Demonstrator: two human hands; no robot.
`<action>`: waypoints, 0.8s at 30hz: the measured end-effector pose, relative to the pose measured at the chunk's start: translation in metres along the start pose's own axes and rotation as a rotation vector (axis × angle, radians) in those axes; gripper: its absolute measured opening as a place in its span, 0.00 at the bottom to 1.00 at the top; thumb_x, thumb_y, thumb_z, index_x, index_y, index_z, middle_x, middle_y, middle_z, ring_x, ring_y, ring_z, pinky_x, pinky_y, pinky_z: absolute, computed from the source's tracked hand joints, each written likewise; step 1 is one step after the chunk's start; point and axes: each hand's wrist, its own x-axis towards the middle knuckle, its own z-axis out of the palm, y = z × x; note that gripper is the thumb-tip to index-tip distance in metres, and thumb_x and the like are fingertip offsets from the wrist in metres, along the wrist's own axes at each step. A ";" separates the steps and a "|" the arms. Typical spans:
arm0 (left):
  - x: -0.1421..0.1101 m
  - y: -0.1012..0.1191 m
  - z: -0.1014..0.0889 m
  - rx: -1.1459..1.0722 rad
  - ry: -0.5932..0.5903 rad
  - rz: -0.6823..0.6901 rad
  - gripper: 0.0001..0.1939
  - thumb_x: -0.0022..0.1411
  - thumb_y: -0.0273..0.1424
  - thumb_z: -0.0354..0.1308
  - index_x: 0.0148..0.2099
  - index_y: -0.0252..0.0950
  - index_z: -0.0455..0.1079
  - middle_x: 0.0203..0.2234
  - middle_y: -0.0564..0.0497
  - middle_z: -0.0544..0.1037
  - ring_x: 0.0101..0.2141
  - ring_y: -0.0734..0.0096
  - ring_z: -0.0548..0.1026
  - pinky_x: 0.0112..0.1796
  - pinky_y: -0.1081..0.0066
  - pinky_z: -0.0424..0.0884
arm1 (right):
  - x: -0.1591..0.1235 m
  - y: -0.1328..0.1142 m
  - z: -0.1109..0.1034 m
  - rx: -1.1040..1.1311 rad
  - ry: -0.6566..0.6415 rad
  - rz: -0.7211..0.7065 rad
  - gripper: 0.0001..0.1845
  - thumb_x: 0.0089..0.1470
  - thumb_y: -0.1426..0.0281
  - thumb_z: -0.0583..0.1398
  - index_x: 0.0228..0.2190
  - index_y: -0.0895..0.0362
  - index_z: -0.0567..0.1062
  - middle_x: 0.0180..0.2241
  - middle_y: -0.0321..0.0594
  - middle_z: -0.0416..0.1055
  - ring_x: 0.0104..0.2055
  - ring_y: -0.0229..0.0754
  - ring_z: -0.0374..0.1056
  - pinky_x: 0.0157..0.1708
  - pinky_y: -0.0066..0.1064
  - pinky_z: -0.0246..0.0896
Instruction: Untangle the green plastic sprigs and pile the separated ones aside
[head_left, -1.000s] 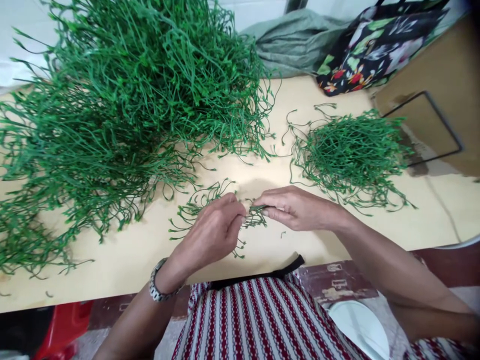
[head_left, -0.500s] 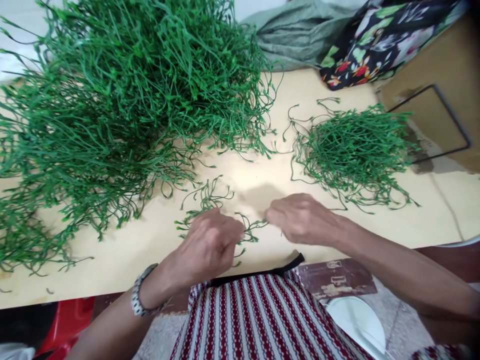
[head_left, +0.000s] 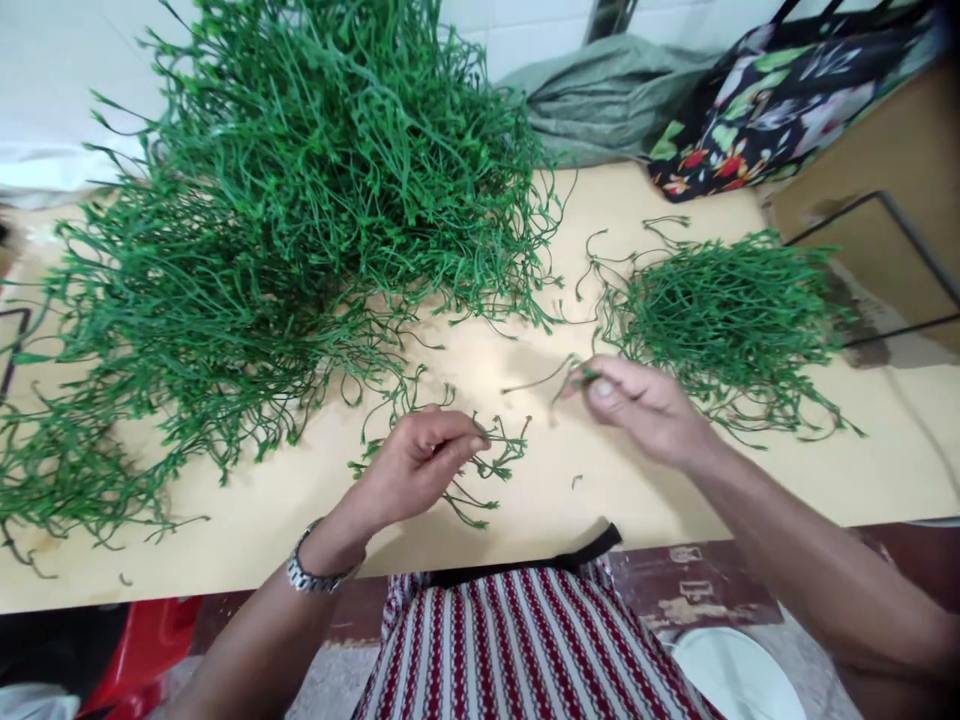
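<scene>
My left hand [head_left: 424, 462], with a metal watch at the wrist, is closed in a pinch on thin green stems with small buds at the tips. Several such stems [head_left: 510, 450] stick out past its fingertips and under the palm. To its right, my right hand [head_left: 637, 400] is raised over the table, thumb pressed on the fingers, gripping a green stem [head_left: 540, 380] that trails to the left and is partly blurred. A big heap of the same stems [head_left: 337, 170] lies beyond and left of my left hand. A smaller bundle [head_left: 727, 310] lies beyond my right hand.
A pale table [head_left: 262, 530] carries the stems; its front edge is close to my striped clothing [head_left: 517, 640]. At the back right are a grey-green sack [head_left: 607, 100], a floral bag [head_left: 742, 120] and a cardboard box [head_left: 885, 180]. Below stand a red plastic object [head_left: 150, 650] and a white round lid-like thing [head_left: 739, 675].
My right hand has lifted and turned, moving right and away from my left hand with a stem in its fingers. My left hand has turned, its pinch now showing. The view has shifted slightly.
</scene>
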 end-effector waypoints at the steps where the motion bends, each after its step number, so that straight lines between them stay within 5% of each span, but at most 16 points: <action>1: 0.002 0.000 0.001 -0.101 0.002 -0.030 0.13 0.59 0.34 0.52 0.26 0.32 0.70 0.19 0.51 0.70 0.23 0.75 0.66 0.27 0.74 0.60 | 0.003 -0.002 0.010 0.063 -0.081 -0.009 0.18 0.58 0.59 0.49 0.37 0.59 0.70 0.20 0.31 0.51 0.20 0.30 0.47 0.20 0.25 0.42; 7: 0.007 -0.002 0.015 -0.503 0.195 -0.199 0.12 0.54 0.37 0.57 0.27 0.33 0.73 0.13 0.57 0.59 0.17 0.82 0.54 0.19 0.77 0.50 | 0.013 0.006 0.047 0.361 -0.374 -0.016 0.36 0.51 0.45 0.48 0.49 0.61 0.64 0.21 0.31 0.51 0.21 0.30 0.46 0.19 0.24 0.42; 10: 0.009 0.000 0.026 -0.468 0.316 -0.190 0.10 0.55 0.34 0.56 0.26 0.34 0.71 0.14 0.56 0.61 0.18 0.80 0.57 0.20 0.77 0.54 | 0.011 0.011 0.057 0.394 -0.287 0.014 0.32 0.46 0.46 0.56 0.43 0.61 0.67 0.24 0.32 0.53 0.24 0.30 0.48 0.20 0.23 0.45; 14: 0.011 0.008 0.037 -0.200 0.350 -0.091 0.10 0.57 0.31 0.52 0.26 0.35 0.70 0.19 0.52 0.70 0.25 0.73 0.66 0.29 0.72 0.62 | 0.008 0.010 0.066 0.312 -0.120 0.048 0.20 0.52 0.55 0.56 0.36 0.60 0.69 0.25 0.33 0.58 0.26 0.31 0.53 0.24 0.23 0.51; 19: 0.010 0.009 0.037 0.128 0.289 0.009 0.13 0.59 0.28 0.49 0.23 0.34 0.64 0.16 0.54 0.67 0.22 0.75 0.62 0.30 0.71 0.60 | 0.008 0.001 0.057 -0.080 -0.049 -0.035 0.14 0.56 0.64 0.52 0.23 0.59 0.64 0.20 0.32 0.56 0.23 0.31 0.53 0.22 0.23 0.50; 24: -0.002 0.009 0.020 0.214 0.126 0.101 0.14 0.58 0.25 0.49 0.21 0.34 0.63 0.13 0.57 0.64 0.19 0.78 0.60 0.30 0.71 0.61 | -0.001 0.006 0.035 -0.741 -0.036 -0.454 0.12 0.56 0.73 0.48 0.23 0.59 0.64 0.21 0.35 0.60 0.22 0.33 0.52 0.21 0.25 0.48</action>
